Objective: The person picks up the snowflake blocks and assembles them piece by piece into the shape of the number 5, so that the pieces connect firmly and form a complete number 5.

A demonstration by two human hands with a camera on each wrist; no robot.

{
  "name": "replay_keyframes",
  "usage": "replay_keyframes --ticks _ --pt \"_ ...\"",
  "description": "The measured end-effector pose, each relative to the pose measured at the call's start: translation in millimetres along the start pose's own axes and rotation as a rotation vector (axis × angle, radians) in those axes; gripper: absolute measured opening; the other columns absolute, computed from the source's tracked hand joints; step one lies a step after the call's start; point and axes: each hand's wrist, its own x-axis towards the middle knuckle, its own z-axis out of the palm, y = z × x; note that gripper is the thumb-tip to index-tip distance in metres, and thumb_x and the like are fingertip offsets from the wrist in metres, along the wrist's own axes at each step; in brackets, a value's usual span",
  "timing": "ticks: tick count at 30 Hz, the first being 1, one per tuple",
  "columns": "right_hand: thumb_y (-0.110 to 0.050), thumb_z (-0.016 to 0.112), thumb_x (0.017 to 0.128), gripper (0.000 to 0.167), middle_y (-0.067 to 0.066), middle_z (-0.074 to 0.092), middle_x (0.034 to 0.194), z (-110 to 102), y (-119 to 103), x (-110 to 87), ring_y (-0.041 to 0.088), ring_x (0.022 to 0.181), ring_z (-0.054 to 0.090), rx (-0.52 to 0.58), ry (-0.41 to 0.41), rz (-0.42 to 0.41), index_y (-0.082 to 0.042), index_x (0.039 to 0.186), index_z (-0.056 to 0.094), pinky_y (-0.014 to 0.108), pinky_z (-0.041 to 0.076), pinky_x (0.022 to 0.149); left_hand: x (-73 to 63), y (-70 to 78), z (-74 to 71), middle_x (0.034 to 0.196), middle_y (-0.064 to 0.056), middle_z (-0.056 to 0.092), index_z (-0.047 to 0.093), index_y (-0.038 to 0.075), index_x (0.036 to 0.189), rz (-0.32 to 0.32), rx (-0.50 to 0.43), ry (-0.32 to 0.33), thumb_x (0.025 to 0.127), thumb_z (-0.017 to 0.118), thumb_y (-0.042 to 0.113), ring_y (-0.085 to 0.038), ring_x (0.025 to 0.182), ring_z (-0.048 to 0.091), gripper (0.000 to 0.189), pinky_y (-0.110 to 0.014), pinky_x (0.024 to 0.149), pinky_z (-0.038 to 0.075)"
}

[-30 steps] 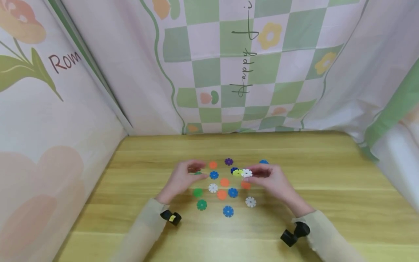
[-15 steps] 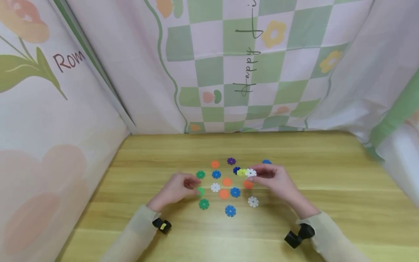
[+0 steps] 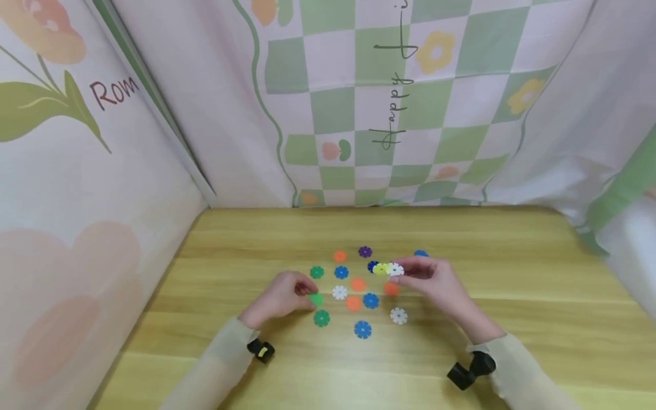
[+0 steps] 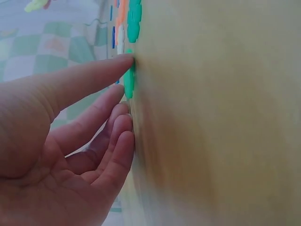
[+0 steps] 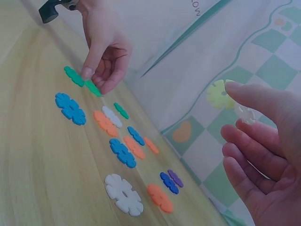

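Behind a wood-grained desk (image 3: 246,233), a green-and-white checked curtain (image 3: 376,108) is hung, and loose notched discs (image 3: 363,329) are spread flat. By the curled fingers of the right hand (image 3: 435,282), a white disc (image 3: 394,269) is pinched above the desk; a yellow disc (image 3: 381,269) appears to be joined to it, slot into slot. Beside the spread, a light green disc (image 3: 316,299) is held at its rim between thumb and index finger of the left hand (image 3: 279,297); whether it is clear of the desk cannot be told. Such thin pieces are judged to be plastic: very light, stiff and rather slippery, not easily broken. Since little edge is offered by a piece lying flat, the rim is best taken at two opposite points, with the notches needed for joining left uncovered. For the joined pair, a hold near the joint should give steadier support, as the slots could be loosened by twisting.
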Motion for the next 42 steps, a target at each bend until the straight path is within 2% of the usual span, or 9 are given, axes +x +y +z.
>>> replay_keyframes --ticks 6,11,18,26,32,36,42 --pt "-0.018 0.083 0.088 0.039 0.013 0.071 0.110 1 -2 -2.2 0.023 0.095 0.069 0.003 -0.008 -0.019 0.000 0.121 0.070 0.028 0.058 0.080 -0.6 -0.9 0.2 0.094 0.004 0.064 0.073 0.010 0.103 -0.022 0.019 0.000 0.082 0.087 0.012 -0.013 0.087 0.059 0.025 -0.031 0.079 0.053" --pt "-0.018 0.083 0.088 0.039 0.013 0.071 0.111 1 -1 -2.5 0.023 0.095 0.069 0.007 -0.008 -0.020 0.000 0.121 0.070 0.029 0.058 0.080 1.3 -0.6 1.0 0.092 0.002 0.066 0.069 0.009 0.103 0.003 -0.036 -0.001 0.084 0.085 0.008 -0.014 0.085 0.062 0.025 -0.030 0.077 0.055" --pt "-0.017 0.082 0.088 0.040 0.015 0.071 0.112 1 0 -2.0 0.022 0.096 0.069 0.015 -0.011 -0.020 0.001 0.122 0.070 0.028 0.058 0.081 5.5 0.6 2.2 0.088 0.004 0.069 0.074 0.011 0.098 0.001 -0.131 0.088 0.089 0.081 0.014 -0.015 0.083 0.064 0.012 -0.033 0.074 0.055" --pt "-0.014 0.083 0.087 0.042 0.017 0.071 0.113 6 -4 1.4 0.020 0.099 0.071 0.050 -0.036 -0.041 0.003 0.123 0.067 0.029 0.057 0.085 19.7 14.6 9.7 0.088 0.006 0.072 0.075 0.015 0.101 0.066 -0.181 0.197 0.094 0.076 0.024 -0.017 0.081 0.068 0.011 -0.033 0.070 0.057" --pt "-0.011 0.083 0.086 0.041 0.017 0.071 0.112 8 -4 3.3 0.020 0.099 0.071 0.059 -0.043 -0.056 0.004 0.122 0.067 0.030 0.058 0.085 23.8 32.7 16.6 0.084 0.000 0.074 0.075 0.011 0.101 0.072 -0.282 0.216 0.094 0.076 0.025 -0.029 0.080 0.071 0.016 -0.039 0.069 0.059" --pt "-0.009 0.083 0.086 0.041 0.017 0.071 0.111 9 -3 4.0 0.020 0.098 0.071 0.064 -0.042 -0.065 0.004 0.121 0.067 0.030 0.058 0.085 26.7 39.6 21.5 0.082 0.001 0.073 0.074 0.008 0.099 0.097 -0.329 0.236 0.095 0.076 0.022 -0.031 0.079 0.071 0.015 -0.044 0.072 0.059" --pt "-0.009 0.083 0.086 0.040 0.017 0.071 0.111 10 -1 4.7 0.021 0.099 0.071 0.073 -0.043 -0.064 0.004 0.120 0.067 0.031 0.058 0.085 30.8 48.1 27.3 0.082 -0.002 0.073 0.072 0.006 0.097 0.096 -0.406 0.248 0.095 0.075 0.017 -0.035 0.082 0.071 0.012 -0.047 0.077 0.059"
